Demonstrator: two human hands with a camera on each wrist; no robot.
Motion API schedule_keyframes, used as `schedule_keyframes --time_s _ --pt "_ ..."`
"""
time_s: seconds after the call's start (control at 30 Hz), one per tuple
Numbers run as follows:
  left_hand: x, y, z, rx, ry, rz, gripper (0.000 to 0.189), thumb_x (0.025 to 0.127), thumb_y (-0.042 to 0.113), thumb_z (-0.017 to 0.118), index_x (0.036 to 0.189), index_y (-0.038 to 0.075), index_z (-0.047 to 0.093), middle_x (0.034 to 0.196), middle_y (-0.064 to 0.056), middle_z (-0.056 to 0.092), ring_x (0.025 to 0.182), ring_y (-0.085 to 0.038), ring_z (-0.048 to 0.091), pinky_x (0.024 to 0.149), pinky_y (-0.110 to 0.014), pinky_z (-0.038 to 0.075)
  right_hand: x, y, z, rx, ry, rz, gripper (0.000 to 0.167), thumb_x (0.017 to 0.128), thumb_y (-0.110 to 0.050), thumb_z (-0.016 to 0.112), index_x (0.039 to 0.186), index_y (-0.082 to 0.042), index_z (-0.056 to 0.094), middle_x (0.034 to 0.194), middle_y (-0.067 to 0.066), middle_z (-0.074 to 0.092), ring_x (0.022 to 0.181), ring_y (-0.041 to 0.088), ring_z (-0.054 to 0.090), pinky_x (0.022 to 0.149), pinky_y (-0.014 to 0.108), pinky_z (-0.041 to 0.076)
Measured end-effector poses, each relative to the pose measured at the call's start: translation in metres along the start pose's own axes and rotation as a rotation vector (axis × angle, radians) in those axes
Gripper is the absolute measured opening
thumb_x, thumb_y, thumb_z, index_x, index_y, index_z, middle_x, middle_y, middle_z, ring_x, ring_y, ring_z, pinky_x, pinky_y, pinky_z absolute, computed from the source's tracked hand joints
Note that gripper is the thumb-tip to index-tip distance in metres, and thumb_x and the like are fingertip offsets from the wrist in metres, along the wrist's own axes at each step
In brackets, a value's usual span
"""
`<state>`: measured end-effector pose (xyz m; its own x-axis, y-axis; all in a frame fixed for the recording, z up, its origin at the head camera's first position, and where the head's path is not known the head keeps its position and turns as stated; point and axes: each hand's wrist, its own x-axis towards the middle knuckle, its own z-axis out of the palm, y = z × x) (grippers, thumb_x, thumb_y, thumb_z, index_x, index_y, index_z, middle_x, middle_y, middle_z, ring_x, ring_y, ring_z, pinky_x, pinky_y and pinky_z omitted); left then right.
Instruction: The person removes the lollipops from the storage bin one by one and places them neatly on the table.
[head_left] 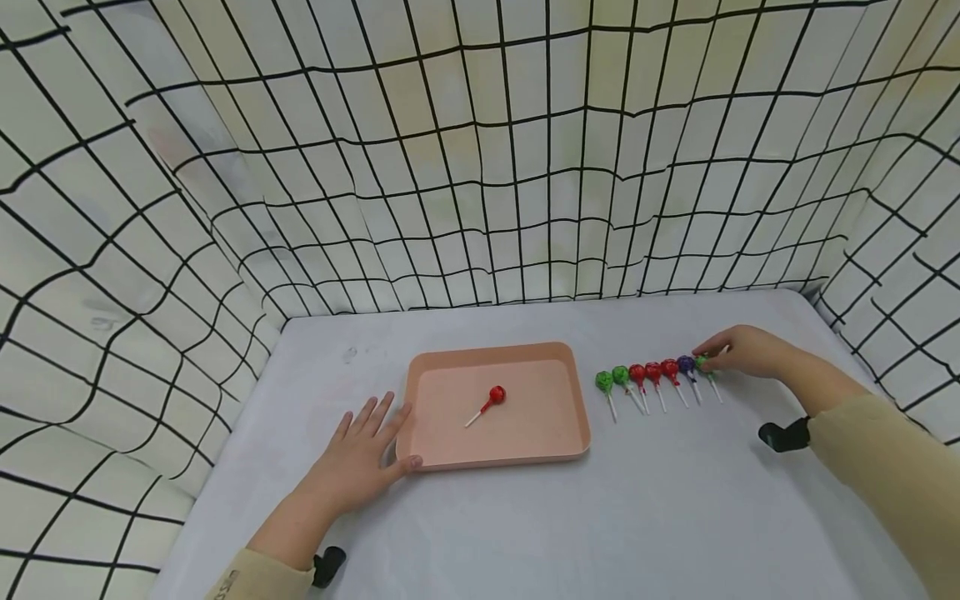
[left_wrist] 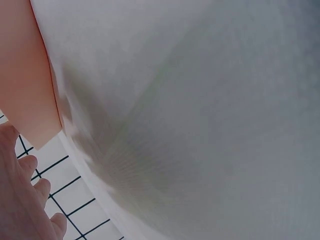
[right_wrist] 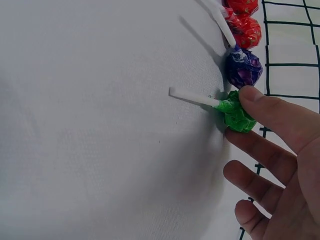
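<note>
At the right end of a row of lollipops, my right hand (head_left: 752, 352) pinches a green lollipop (right_wrist: 239, 115) by its wrapped head, between thumb and index finger. Its white stick points toward the front of the table. A purple lollipop (right_wrist: 244, 67) lies right beside it. Further left in the row come three red lollipops (head_left: 654, 372) and two green lollipops (head_left: 604, 382). My left hand (head_left: 362, 462) has its fingers spread, touching the left side of a pink tray (head_left: 525, 461). One red lollipop (head_left: 496, 396) lies in that tray.
A white cloth (head_left: 600, 525) covers the table. White panels with a black grid (head_left: 510, 158) stand behind the table and along both sides. A dark wrist-worn piece (head_left: 784, 435) sticks out at the right sleeve, and another (head_left: 328, 567) at the left.
</note>
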<state>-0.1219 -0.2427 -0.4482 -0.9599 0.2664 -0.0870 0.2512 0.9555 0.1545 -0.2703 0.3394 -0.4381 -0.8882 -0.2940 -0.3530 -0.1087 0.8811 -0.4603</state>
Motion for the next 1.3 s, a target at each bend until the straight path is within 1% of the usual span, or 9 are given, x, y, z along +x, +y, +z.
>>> schedule_keyframes --time_s 0.07,0.17,0.3,0.47,0.6,0.77,0.87,1.1,1.3 --pt "0.0 0.001 -0.001 -0.009 0.006 0.004 0.089 0.089 0.071 0.051 0.157 0.016 0.032 0.164 -0.014 0.019 0.15 -0.039 0.014 0.117 -0.064 0.011 0.0 0.001 0.0 0.003 0.002 0.0 0.039 0.092 -0.028 0.071 0.124 -0.005 0.069 0.126 0.025 0.062 0.113 0.041 0.052 0.092 0.059 0.048" --pt "-0.001 0.001 -0.001 -0.005 -0.002 -0.003 0.089 0.089 0.073 0.049 0.157 0.018 0.031 0.164 -0.013 0.018 0.15 -0.038 0.013 0.118 -0.063 0.011 0.001 0.002 0.0 0.007 0.002 -0.006 0.04 0.093 -0.028 0.07 0.126 -0.005 0.068 0.126 0.024 0.062 0.11 0.039 0.053 0.09 0.056 0.05" --pt "0.0 -0.002 0.002 -0.004 -0.007 -0.001 0.091 0.089 0.076 0.046 0.158 0.019 0.029 0.165 -0.012 0.016 0.151 -0.037 0.012 0.118 -0.063 0.01 0.0 0.003 -0.001 0.021 -0.004 -0.021 0.043 0.094 -0.027 0.069 0.13 -0.005 0.065 0.128 0.022 0.061 0.109 0.037 0.054 0.088 0.053 0.051" --pt "0.001 -0.006 0.007 0.002 0.005 0.005 0.091 0.089 0.075 0.047 0.158 0.02 0.029 0.165 -0.011 0.016 0.151 -0.036 0.013 0.118 -0.062 0.01 -0.003 0.001 -0.004 0.02 0.001 -0.046 0.045 0.094 -0.029 0.069 0.132 -0.004 0.063 0.128 0.022 0.062 0.11 0.037 0.054 0.086 0.053 0.052" --pt "0.002 -0.007 0.008 0.003 0.009 0.004 0.089 0.089 0.073 0.049 0.158 0.019 0.03 0.165 -0.011 0.016 0.15 -0.036 0.013 0.118 -0.062 0.01 -0.005 -0.001 -0.005 0.006 0.021 -0.056 0.045 0.094 -0.029 0.068 0.131 -0.004 0.064 0.126 0.02 0.063 0.109 0.036 0.055 0.085 0.051 0.052" --pt "0.0 -0.004 0.004 -0.004 0.005 0.001 0.089 0.089 0.073 0.048 0.158 0.019 0.03 0.165 -0.011 0.017 0.15 -0.037 0.013 0.118 -0.062 0.01 -0.005 -0.003 -0.005 -0.006 0.06 -0.053 0.045 0.094 -0.032 0.069 0.13 -0.005 0.065 0.126 0.021 0.063 0.103 0.031 0.055 0.078 0.042 0.053" --pt "-0.001 -0.001 0.002 -0.011 0.002 0.0 0.089 0.089 0.073 0.049 0.157 0.019 0.03 0.165 -0.012 0.017 0.15 -0.037 0.013 0.118 -0.062 0.01 -0.005 -0.007 -0.007 -0.013 0.078 -0.053 0.046 0.094 -0.033 0.069 0.13 -0.005 0.065 0.128 0.023 0.061 0.102 0.031 0.054 0.077 0.041 0.053" --pt "-0.002 0.0 -0.001 -0.011 -0.002 -0.001 0.088 0.09 0.072 0.049 0.158 0.019 0.029 0.165 -0.012 0.016 0.15 -0.037 0.013 0.118 -0.063 0.01 -0.002 -0.023 -0.008 -0.022 0.08 -0.058 0.045 0.094 -0.034 0.068 0.131 -0.008 0.065 0.13 0.021 0.061 0.105 0.034 0.054 0.081 0.047 0.053" --pt "-0.002 0.0 0.0 -0.017 0.005 0.008 0.089 0.09 0.073 0.048 0.158 0.018 0.03 0.165 -0.013 0.017 0.15 -0.038 0.014 0.118 -0.063 0.01 0.004 -0.04 -0.006 -0.03 0.084 -0.087 0.045 0.093 -0.035 0.07 0.132 -0.011 0.065 0.132 0.02 0.06 0.105 0.032 0.056 0.083 0.046 0.054"
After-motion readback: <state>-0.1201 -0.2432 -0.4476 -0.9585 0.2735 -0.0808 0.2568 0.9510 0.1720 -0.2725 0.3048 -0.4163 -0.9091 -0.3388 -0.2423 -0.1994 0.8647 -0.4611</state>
